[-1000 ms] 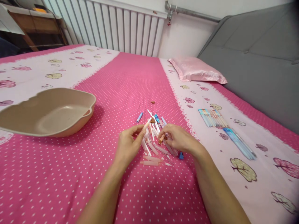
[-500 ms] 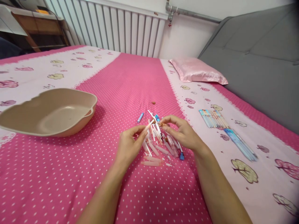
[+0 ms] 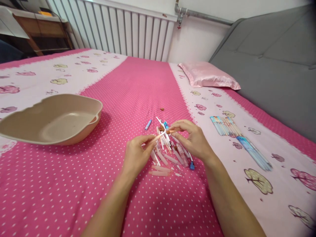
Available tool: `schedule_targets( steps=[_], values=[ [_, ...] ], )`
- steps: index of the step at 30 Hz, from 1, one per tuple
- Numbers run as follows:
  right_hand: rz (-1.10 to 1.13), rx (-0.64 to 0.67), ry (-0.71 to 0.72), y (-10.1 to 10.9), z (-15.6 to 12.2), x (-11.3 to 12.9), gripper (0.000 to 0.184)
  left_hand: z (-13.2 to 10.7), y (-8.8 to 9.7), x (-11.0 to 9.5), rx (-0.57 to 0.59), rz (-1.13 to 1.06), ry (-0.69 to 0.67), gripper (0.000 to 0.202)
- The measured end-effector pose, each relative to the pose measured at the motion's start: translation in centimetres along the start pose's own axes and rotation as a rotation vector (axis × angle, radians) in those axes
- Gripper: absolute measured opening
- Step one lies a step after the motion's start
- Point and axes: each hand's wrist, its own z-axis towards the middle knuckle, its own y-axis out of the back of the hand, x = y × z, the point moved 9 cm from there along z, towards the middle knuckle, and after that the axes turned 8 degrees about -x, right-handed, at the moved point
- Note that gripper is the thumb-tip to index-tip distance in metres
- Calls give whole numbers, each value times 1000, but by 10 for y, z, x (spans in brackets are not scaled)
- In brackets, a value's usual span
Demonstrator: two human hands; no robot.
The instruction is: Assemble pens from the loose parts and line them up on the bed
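Near the camera, over the pink dotted bed sheet (image 3: 74,184), the left hand (image 3: 135,156) has its grip pinched on a thin white pen tube (image 3: 158,136), which points up and to the right. Just beside it, the right hand (image 3: 195,140) has its fingers pinched on a small orange pen cap (image 3: 170,132), close to the tube's tip. Under both hands lies a pile of pen parts (image 3: 170,154). Farther left stands a beige basin (image 3: 51,118); to the right, a row of blue pens (image 3: 237,135). At the far end rests a pink pillow (image 3: 209,77).
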Motion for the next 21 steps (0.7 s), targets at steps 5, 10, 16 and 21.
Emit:
schedule_targets(
  steps=[5,10,16,21],
  values=[
    [-22,-10,-6,-1,-1,-3,14,-1,-3,1,19,-11,-7,20],
    [-13,-1,-8,-2,-1,-3,14,-1,-4,2,33,34,-11,21],
    [-29,17,1,-4,-1,-1,14,-1,-3,-1,36,82,-44,21],
    [-41,51,27,-7,-2,1,14,0,-2,-5,30,124,-97,19]
  ],
)
